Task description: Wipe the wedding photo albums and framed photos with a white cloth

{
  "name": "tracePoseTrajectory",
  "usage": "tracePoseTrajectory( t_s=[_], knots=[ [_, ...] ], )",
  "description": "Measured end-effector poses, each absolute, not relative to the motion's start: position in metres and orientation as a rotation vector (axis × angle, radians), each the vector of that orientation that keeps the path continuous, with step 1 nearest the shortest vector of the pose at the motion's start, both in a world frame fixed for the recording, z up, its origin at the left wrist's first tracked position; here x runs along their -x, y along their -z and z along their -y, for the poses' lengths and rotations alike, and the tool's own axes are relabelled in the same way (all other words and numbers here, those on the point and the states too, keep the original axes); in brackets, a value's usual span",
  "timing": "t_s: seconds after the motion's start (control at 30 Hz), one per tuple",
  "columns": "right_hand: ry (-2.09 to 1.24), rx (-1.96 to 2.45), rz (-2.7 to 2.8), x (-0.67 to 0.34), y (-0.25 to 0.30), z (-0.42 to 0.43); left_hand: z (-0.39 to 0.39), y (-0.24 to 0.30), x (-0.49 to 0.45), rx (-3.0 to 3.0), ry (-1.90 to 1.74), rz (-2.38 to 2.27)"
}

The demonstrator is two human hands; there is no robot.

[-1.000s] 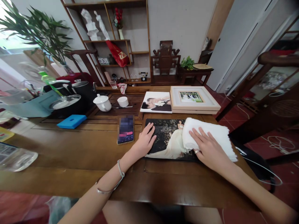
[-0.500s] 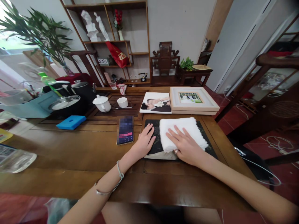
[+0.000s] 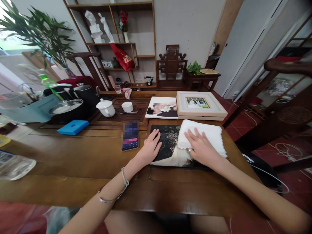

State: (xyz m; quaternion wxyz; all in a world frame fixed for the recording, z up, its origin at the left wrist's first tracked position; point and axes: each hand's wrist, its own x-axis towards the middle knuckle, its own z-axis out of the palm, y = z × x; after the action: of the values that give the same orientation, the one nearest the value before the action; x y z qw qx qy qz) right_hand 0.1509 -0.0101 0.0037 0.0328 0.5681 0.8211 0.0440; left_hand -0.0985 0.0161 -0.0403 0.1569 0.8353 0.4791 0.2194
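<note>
My right hand (image 3: pixel 203 146) lies palm down with its fingers spread on a folded white towel (image 3: pixel 214 133), pressing it onto a dark photo panel (image 3: pixel 167 135). The towel covers the panel's right part and reaches its far right corner. On the uncovered part I see a black background with pale speckles and a light, flowing dress-like shape along the near edge. My left hand (image 3: pixel 149 148) rests flat and open on the panel's left edge, fingers a little apart. Left of it, a phone (image 3: pixel 130 136) with a lit, partly blurred screen lies on the wooden table (image 3: pixel 85 162).
Behind the panel lie a white photo canvas (image 3: pixel 162 112) and a pale wooden picture frame (image 3: pixel 204 112). A lidded white cup (image 3: pixel 106 108), a small white bowl (image 3: pixel 127 106) and a blue block (image 3: pixel 73 127) stand to the left. A dark chair (image 3: pixel 287 110) is close on the right.
My right hand has slid the towel to the right and slightly away from me, baring more of the panel's middle. My left hand stays where it was.
</note>
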Motion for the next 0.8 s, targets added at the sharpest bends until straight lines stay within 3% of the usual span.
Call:
tracePoseTrajectory(
  t_s=[0.23,0.4,0.6,0.8],
  knots=[
    [0.025,-1.409,-2.846,-0.097,-0.004,0.001,-0.018,0.043,0.100,-2.410,-0.614,-1.331],
    [0.117,-1.591,-2.803,-0.139,-0.003,-0.006,-0.017,0.041,0.100,-2.392,-0.638,-1.355],
    [-0.038,-1.889,-2.609,-0.206,0.003,-0.006,-0.014,0.034,0.096,-2.362,-0.591,-1.396],
    [-0.084,-1.820,-2.569,-0.171,-0.013,-0.013,-0.013,0.033,0.096,-2.375,-0.565,-1.404]
  ],
)
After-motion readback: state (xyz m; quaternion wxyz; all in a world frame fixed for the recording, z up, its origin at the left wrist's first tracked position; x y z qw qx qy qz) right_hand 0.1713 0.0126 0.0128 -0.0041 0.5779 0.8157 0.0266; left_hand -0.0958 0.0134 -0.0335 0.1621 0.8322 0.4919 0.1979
